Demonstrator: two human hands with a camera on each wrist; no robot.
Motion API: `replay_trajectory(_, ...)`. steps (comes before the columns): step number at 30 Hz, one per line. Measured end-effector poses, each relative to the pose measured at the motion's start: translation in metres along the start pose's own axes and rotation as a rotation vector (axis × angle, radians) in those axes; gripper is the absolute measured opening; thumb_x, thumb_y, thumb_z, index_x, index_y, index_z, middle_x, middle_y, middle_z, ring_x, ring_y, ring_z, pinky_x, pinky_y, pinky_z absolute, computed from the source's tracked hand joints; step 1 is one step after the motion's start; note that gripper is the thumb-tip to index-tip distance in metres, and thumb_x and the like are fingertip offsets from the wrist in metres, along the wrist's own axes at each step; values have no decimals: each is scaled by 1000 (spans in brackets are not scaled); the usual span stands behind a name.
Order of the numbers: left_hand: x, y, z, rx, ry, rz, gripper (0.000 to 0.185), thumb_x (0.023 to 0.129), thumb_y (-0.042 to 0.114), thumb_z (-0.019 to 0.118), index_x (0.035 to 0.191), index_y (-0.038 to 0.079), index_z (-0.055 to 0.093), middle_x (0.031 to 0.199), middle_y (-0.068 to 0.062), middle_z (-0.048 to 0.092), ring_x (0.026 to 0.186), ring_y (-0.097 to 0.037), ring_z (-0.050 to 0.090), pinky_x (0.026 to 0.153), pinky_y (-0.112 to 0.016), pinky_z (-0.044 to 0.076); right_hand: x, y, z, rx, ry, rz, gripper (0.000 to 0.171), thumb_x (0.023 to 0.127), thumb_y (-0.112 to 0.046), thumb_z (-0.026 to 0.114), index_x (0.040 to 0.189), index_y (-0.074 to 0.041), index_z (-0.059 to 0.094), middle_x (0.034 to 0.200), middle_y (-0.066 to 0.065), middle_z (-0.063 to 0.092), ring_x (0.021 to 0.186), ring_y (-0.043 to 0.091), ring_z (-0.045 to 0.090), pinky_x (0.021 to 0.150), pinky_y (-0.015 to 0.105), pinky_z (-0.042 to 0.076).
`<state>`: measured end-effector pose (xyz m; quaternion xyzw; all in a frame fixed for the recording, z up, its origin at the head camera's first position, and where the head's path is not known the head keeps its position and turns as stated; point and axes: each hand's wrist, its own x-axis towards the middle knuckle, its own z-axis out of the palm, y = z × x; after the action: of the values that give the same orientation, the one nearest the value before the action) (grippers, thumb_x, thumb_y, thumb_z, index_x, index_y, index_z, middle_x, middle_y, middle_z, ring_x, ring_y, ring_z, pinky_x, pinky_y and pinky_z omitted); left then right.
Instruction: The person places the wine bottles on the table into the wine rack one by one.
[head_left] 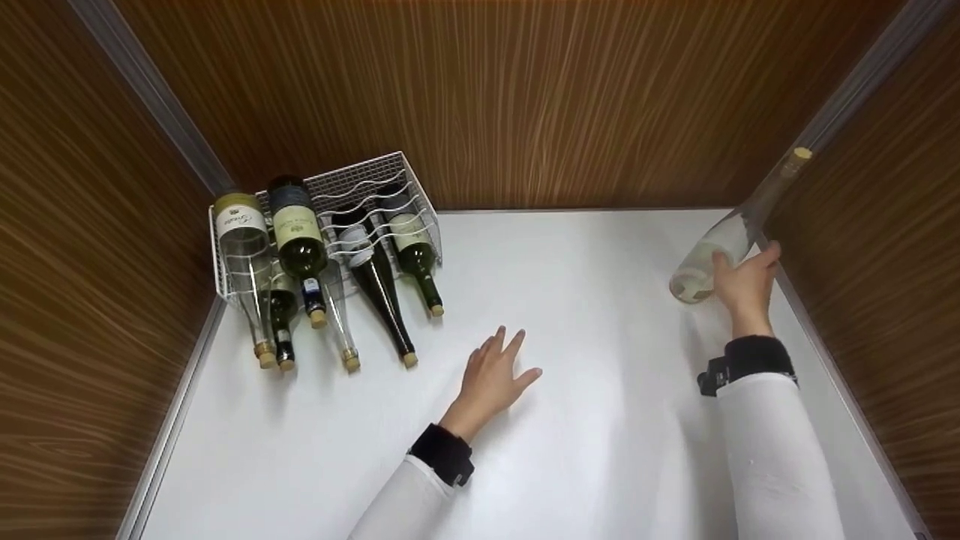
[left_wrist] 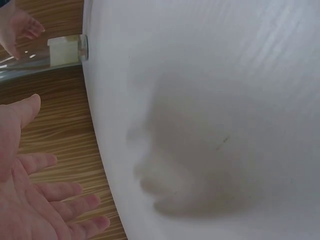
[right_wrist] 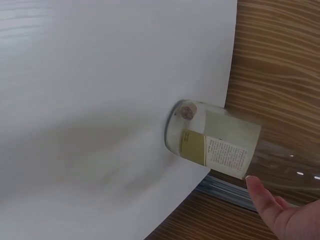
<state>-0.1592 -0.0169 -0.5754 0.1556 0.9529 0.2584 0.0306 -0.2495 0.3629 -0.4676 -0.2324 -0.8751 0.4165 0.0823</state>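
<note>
Clear glass marks the bottle that the right hand holds by its lower body, fingers curled round it, tilted with its corked neck rising toward the wooden wall and its base just above the white table, far across from the wire rack. Nearer that rack, just off the corked necks of its bottles, the left hand hovers with fingers spread wide and straight, holding nothing.
</note>
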Motion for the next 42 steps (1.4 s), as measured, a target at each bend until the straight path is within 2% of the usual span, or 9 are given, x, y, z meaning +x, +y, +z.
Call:
replay_trajectory(4, -1, 1, 1, -22, -8, -1, 71, 95, 51, 59, 152, 15, 38, 153, -22, 33, 135, -38, 39, 110, -51, 31, 9, -7, -17, 21, -44, 18, 97, 97, -52, 46, 153, -9, -21, 157, 29, -13, 145, 42, -4, 117, 49, 4)
replay_trajectory(8, -2, 2, 1, -46, -10, 5, 70, 95, 49, 60, 152, 15, 38, 153, -22, 33, 135, -39, 39, 110, -52, 31, 14, -10, -25, 111, -101, 12, 97, 97, -51, 49, 153, -17, -23, 160, 18, -18, 146, 33, -10, 117, 48, 2)
replay_trajectory(11, -2, 2, 2, -50, -17, 10, 70, 96, 50, 59, 152, 15, 37, 153, -23, 32, 135, -40, 38, 110, -52, 30, 16, -10, -25, 197, -126, 26, 98, 97, -49, 51, 153, -21, -24, 160, 12, -20, 146, 30, -12, 116, 52, 11)
replay_trajectory(15, -3, 0, 2, -54, -20, 12, 70, 96, 51, 58, 152, 15, 37, 153, -23, 33, 135, -39, 38, 110, -51, 30, 20, -12, -20, 249, -115, 68, 94, 98, -45, 53, 156, -21, -18, 162, 10, -16, 147, 31, -6, 107, 58, 32)
replay_trajectory(18, -3, -1, 3, -59, -21, 9, 70, 96, 51, 58, 153, 15, 37, 153, -23, 32, 136, -39, 38, 111, -50, 30, 22, -15, -15, 246, -86, 91, 90, 98, -42, 53, 157, -18, -12, 162, 12, -12, 147, 32, -1, 101, 56, 40)
replay_trajectory(22, -4, -3, 3, -61, -24, 8, 70, 96, 50, 58, 153, 15, 36, 153, -23, 32, 136, -39, 38, 111, -50, 30, 24, -20, -11, 189, -68, 105, 90, 98, -44, 52, 157, -19, -9, 162, 14, -10, 147, 33, 3, 102, 52, 41)
replay_trajectory(28, -2, -3, 3, -81, -23, 2, 71, 96, 49, 58, 153, 14, 35, 153, -23, 32, 135, -39, 38, 111, -49, 31, 22, -21, -4, 141, -69, 88, 86, 97, -46, 54, 158, -14, 2, 159, 19, 2, 144, 37, 16, 100, 52, 44)
replay_trajectory(35, 1, 3, 1, -140, -37, -5, 74, 97, 49, 57, 155, 12, 30, 154, -23, 30, 134, -39, 41, 108, -49, 35, 17, -19, 11, 221, -85, 85, 90, 94, -42, 63, 155, -19, 1, 163, 14, 1, 148, 33, 9, 103, 54, 40)
replay_trajectory(42, 5, 12, -5, -205, -64, 3, 74, 98, 49, 56, 156, 13, 27, 155, -22, 28, 136, -37, 38, 109, -50, 34, 14, -19, 27, 171, -46, 40, 92, 91, -34, 70, 152, -19, 3, 160, 14, 17, 147, 29, 17, 116, 42, 20)
